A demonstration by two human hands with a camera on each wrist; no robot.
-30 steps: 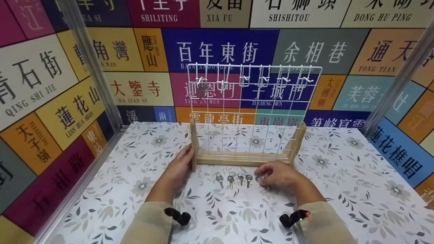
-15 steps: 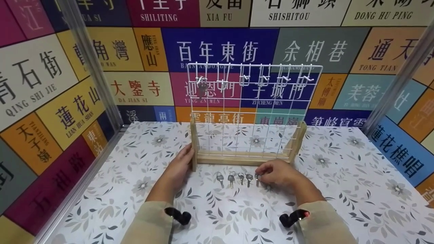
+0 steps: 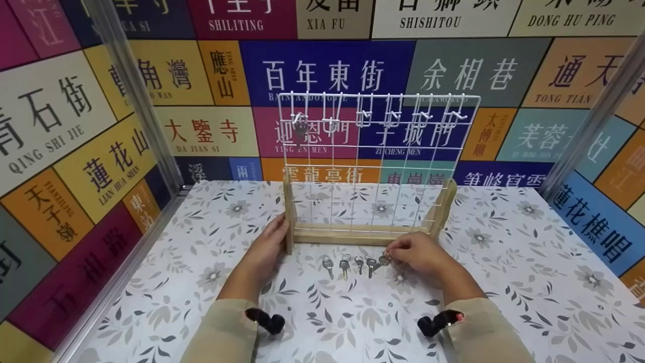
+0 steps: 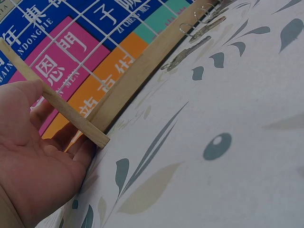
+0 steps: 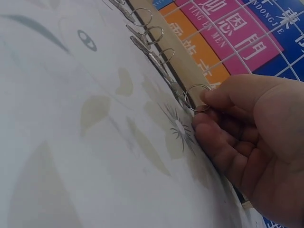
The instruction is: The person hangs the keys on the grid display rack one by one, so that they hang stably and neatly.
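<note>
My right hand (image 3: 418,254) pinches the ring of the rightmost key (image 3: 385,259) between thumb and forefinger, as the right wrist view also shows with the key ring (image 5: 186,91). That key slants down to the left, near its neighbour. My left hand (image 3: 264,247) grips the left wooden post (image 3: 288,217) of a white wire-grid rack, thumb in front and fingers behind. Several ringed keys lie in a row before the rack, among them the leftmost key (image 3: 328,265). Another key or bunch (image 3: 301,129) hangs from the rack's leftmost hook.
White hooks, such as the rightmost hook (image 3: 456,118), line the upper grid. The rack's wooden base bar (image 3: 347,238) lies just behind the keys. A floral cloth (image 3: 322,322) covers the table. Printed panels (image 3: 327,70) stand behind and at both sides.
My right hand has drawn the rightmost key's ring up slightly, and the key has come into view, swinging to a leftward slant. The left hand stays on the post.
</note>
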